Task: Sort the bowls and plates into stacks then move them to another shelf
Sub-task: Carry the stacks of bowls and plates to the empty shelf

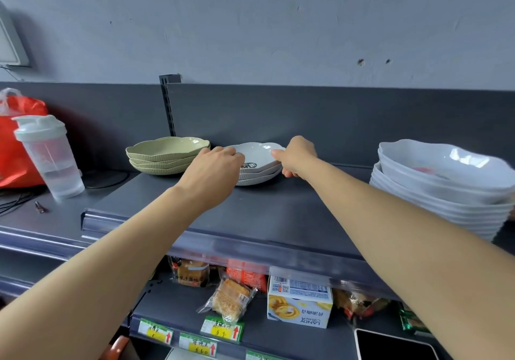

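A short stack of grey wavy-rimmed plates [257,154] rests on the dark top shelf [278,209]. My left hand [216,168] grips the stack's left edge and my right hand [296,157] grips its right edge, thumb over the rim. A stack of three green ribbed plates [167,154] sits just to the left, close to the grey stack. At the right edge stands a tall stack of white bowls [446,184].
A clear shaker bottle [48,156] and a red bag [19,136] stand at the left, with black cables beside them. The shelf's front lip carries a clear price rail. Packaged snacks [231,295] and a biscuit box [299,301] fill the shelf below.
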Demonstrator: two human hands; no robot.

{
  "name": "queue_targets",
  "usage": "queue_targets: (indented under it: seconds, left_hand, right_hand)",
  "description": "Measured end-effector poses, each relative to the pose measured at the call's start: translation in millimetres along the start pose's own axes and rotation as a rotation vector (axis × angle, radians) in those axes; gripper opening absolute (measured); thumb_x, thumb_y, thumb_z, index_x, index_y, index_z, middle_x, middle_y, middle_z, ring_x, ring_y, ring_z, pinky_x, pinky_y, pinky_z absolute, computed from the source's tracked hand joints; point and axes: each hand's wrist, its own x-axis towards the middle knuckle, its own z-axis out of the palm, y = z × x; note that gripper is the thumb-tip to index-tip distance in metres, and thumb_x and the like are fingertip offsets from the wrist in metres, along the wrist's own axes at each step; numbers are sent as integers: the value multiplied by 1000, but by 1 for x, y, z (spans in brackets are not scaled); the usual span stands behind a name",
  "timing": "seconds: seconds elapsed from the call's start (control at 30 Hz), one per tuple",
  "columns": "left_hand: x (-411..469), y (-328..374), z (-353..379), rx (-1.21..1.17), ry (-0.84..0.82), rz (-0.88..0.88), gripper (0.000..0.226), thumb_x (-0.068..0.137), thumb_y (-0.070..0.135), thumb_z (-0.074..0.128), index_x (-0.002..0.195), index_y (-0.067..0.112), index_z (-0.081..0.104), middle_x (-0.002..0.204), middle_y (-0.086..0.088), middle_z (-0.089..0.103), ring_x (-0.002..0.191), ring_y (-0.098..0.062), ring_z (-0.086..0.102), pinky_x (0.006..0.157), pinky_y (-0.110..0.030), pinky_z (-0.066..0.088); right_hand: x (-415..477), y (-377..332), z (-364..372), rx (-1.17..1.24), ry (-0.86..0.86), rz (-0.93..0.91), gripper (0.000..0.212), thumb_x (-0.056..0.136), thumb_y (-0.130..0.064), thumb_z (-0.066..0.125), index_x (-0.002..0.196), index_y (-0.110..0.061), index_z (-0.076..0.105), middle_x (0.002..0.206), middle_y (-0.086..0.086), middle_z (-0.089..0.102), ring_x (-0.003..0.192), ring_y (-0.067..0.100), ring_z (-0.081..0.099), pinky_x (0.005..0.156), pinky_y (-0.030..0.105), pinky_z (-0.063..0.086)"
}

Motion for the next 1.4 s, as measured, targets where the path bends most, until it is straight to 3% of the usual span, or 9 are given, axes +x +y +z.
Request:
queue_targets:
  seconds: [0.27, 0.37, 0.5, 0.63, 0.77, 0.87, 1.1, 1.27, 1.4]
  left_hand:
    - [32, 56, -23, -130, 89, 87, 27, 98, 20, 42, 119, 11, 57, 117, -6, 60, 107, -28, 56, 88, -37, 42]
    - [48, 92, -35, -250, 137, 147, 25, 99, 21, 40, 114, 11, 57, 112, -6, 60, 103, -29, 56, 79, -33, 37]
    - [63, 140, -50, -415, 151, 194, 27, 101, 21, 36, 107, 7, 59, 109, -9, 61, 97, -32, 57, 77, -32, 37]
    - [70, 174, -60, -550, 69, 185, 39, 102, 33, 32, 104, 4, 57, 105, -9, 60, 95, -32, 57, 85, -41, 47]
    - [75, 190, -61, -617, -56, 121, 46, 101, 42, 30, 87, 3, 50, 85, -5, 49, 79, -28, 50, 66, -33, 39]
    - [77, 191, -62, -700, -128, 33, 41, 99, 40, 34, 70, 11, 34, 69, 0, 39, 61, -18, 37, 51, -30, 25]
    - [73, 194, -63, -861, -151, -49, 43, 95, 32, 43, 60, 14, 26, 57, 1, 31, 51, -17, 29, 47, -29, 21]
    - [78, 195, -56, -1006, -140, -126, 44, 92, 13, 47, 59, 16, 18, 60, 0, 21, 54, -18, 16, 49, -26, 15]
    - [77, 197, -54, -1036, -188, -149, 45, 95, 26, 48, 60, 15, 21, 60, 0, 24, 53, -19, 21, 49, -26, 18]
  right_hand:
    - [-24, -10, -98, -120, 215, -167, 17, 84, -9, 50, 67, -10, 51, 63, 9, 61, 52, 25, 60, 59, 26, 51]
    - [-36, 16, -145, -222, 325, -147, 10, 83, -10, 53, 73, -11, 54, 65, 10, 54, 59, 26, 52, 61, 26, 43]
    - [-53, 68, -195, -367, 382, -14, 34, 84, -15, 56, 56, -9, 37, 56, 6, 40, 48, 22, 36, 46, 25, 29]
    - [-73, 111, -220, -454, 329, 145, 43, 85, -26, 58, 53, -9, 34, 56, 5, 38, 48, 21, 36, 45, 26, 24]
    - [-89, 132, -225, -440, 278, 239, 50, 87, -35, 58, 51, -11, 33, 47, 3, 35, 40, 20, 32, 42, 23, 24]
    - [-95, 131, -225, -405, 297, 255, 44, 85, -25, 59, 52, -11, 33, 48, 4, 36, 40, 20, 34, 42, 22, 26]
    - [-97, 137, -220, -374, 265, 374, 34, 85, 4, 41, 54, -9, 33, 55, 7, 35, 45, 20, 32, 41, 23, 25]
    - [-97, 136, -224, -296, 156, 487, 14, 81, 1, 43, 72, 0, 54, 54, 13, 51, 47, 22, 43, 47, 25, 34]
    - [-97, 142, -227, -253, 165, 481, 10, 82, -5, 45, 82, -4, 55, 68, 13, 56, 56, 23, 50, 47, 25, 36]
